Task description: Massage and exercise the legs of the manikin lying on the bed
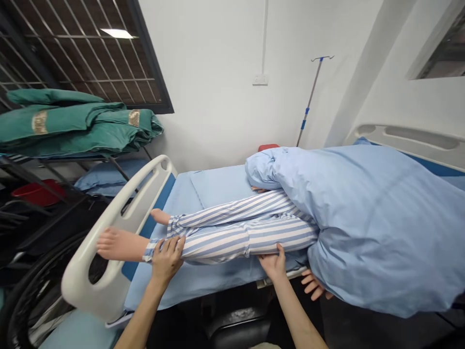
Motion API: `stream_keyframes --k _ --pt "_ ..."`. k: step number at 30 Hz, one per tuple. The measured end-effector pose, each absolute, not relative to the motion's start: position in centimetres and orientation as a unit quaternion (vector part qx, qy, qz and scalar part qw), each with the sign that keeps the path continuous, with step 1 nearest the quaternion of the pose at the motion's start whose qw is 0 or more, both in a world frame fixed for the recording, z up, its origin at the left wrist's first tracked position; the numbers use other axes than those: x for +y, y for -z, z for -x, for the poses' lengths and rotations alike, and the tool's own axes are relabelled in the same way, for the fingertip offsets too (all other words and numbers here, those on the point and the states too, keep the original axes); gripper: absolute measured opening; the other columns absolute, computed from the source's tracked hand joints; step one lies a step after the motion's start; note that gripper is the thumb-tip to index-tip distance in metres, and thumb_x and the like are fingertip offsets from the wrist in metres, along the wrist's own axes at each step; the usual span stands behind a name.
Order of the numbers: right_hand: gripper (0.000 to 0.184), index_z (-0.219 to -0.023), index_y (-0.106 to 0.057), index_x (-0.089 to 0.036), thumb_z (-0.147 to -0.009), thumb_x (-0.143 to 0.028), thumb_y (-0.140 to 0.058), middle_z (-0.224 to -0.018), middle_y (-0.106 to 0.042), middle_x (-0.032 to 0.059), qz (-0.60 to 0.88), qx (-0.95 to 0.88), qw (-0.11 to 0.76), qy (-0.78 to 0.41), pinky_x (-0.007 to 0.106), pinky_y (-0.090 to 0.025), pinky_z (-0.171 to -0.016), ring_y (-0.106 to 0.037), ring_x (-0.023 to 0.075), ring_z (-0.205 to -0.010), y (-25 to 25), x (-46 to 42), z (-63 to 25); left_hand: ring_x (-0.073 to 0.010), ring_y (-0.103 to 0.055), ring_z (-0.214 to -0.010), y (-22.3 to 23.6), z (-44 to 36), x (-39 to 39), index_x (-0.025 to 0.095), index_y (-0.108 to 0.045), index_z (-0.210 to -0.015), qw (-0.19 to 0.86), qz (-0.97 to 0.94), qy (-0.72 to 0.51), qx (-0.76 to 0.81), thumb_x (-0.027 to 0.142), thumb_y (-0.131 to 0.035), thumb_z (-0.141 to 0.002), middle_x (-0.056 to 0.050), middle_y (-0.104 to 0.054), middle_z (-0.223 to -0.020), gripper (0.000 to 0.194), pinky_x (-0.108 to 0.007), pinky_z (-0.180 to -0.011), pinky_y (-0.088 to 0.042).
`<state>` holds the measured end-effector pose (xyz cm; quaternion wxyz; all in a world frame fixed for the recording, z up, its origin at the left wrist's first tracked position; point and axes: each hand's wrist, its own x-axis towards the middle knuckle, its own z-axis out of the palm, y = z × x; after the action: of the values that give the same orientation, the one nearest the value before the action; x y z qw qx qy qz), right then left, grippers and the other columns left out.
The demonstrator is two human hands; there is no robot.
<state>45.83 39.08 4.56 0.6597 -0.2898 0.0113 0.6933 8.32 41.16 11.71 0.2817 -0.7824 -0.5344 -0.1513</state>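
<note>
A nursing manikin in blue-and-white striped trousers lies on a hospital bed, its near leg (218, 242) stretched toward the footboard. My left hand (167, 257) is wrapped over this leg just above the ankle, fingers on top of the trouser cuff. Under the thigh near the knee, my right hand (272, 261) cups the leg from below; its thumb shows at the side and its fingers are partly hidden. The near bare foot (123, 244) reaches over the footboard. Behind it rests the far leg (225, 212). A blue quilt (370, 218) covers the upper body.
A white footboard (109, 286) edges the bed at left, with a wheelchair wheel (22, 300) beside it. Green folded covers (80, 126) lie on a rack. An IV pole (310, 99) stands behind the bed. One manikin hand (315, 285) hangs below the quilt.
</note>
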Motion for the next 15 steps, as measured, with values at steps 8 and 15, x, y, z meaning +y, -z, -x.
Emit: stream_keyframes --k 8,15 --pt "0.018 -0.077 -0.058 -0.028 -0.073 -0.045 -0.059 -0.085 -0.068 0.0011 0.340 0.001 0.644 -0.685 0.040 -0.054 -0.087 -0.065 0.0214 -0.087 -1.4 39.7 -45.2 -0.0309 -0.057 -0.108 -10.8 -7.5 42.2 0.019 -0.062 -0.118 0.144 0.789 0.029 -0.597 0.011 -0.052 -0.068 -0.014 -0.065 -0.116 0.051 -0.043 -0.093 -0.038" --pt "0.018 -0.076 -0.059 -0.030 -0.071 -0.047 -0.061 -0.088 -0.069 0.0001 0.362 0.014 0.626 -0.690 0.038 -0.056 -0.084 -0.067 0.0211 -0.088 -0.6 39.8 -45.4 -0.0299 -0.059 -0.103 -9.5 -6.0 43.4 0.016 -0.062 -0.111 0.074 0.800 -0.006 -0.595 0.009 -0.049 -0.067 -0.013 -0.066 -0.109 0.046 -0.042 -0.091 -0.037"
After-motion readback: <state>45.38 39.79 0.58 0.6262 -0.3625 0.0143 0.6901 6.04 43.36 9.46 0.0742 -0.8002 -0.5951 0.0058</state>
